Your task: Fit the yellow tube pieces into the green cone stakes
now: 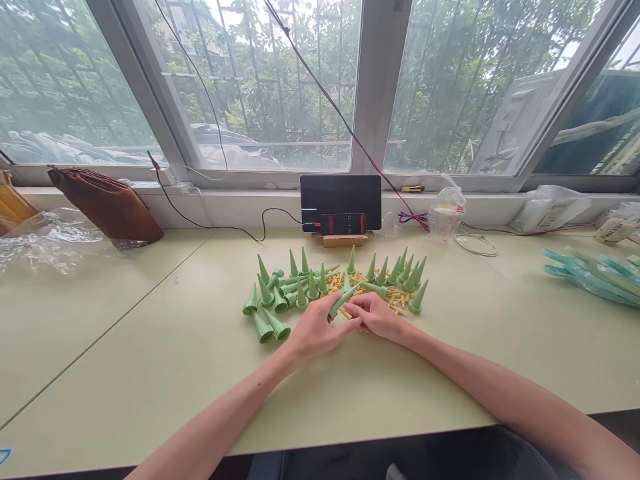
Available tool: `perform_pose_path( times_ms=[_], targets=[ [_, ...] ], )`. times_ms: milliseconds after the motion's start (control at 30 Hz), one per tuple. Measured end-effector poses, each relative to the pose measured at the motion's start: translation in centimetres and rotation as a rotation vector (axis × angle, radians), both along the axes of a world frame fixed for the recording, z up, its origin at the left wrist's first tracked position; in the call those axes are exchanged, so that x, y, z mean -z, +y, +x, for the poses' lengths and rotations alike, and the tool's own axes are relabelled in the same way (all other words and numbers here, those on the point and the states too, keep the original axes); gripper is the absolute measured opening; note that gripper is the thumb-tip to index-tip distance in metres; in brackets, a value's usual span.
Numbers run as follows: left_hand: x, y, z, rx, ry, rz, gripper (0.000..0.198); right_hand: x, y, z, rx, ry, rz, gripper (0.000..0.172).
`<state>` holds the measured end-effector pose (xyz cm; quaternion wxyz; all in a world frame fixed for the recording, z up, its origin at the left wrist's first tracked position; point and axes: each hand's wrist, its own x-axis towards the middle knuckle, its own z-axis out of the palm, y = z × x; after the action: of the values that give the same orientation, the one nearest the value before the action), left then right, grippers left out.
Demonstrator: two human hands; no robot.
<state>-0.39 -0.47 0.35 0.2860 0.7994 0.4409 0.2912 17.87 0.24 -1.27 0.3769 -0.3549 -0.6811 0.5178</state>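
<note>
Open path — table [200,313] left of the green cones [313,287] | Blocking — upright cones, dark screen [340,193] behind

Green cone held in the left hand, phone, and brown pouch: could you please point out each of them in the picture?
Held green cone [344,301]: head view, middle of its tapering body.
Phone [344,223]: head view, middle of its screen.
Brown pouch [109,208]: head view, middle of its visible side.
</note>
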Motion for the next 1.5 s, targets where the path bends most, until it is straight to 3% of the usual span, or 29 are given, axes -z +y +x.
perform_pose_path(
  times_ms=[333,933,1200,1500],
  targets=[
    [-0.06,-0.08,0.05,0.014,0.012,0.012,0.060,0.11,0.15,0.05,0.001,0.010,-0.011,0.043],
    [-0.05,-0.28,-0.02,0.006,0.036,-0.054,0.075,0.34,0.44,0.24,-0.015,0.087,-0.091,0.044],
    [0.58,0.00,-0.11,0.016,0.012,-0.047,0.075,0.25,0.50,0.20,-0.010,0.084,-0.117,0.045],
    [0.16,-0.17,-0.05,0.026,-0.008,-0.062,0.070,0.14,0.32,0.17,-0.004,0.067,-0.112,0.046]
  ],
)
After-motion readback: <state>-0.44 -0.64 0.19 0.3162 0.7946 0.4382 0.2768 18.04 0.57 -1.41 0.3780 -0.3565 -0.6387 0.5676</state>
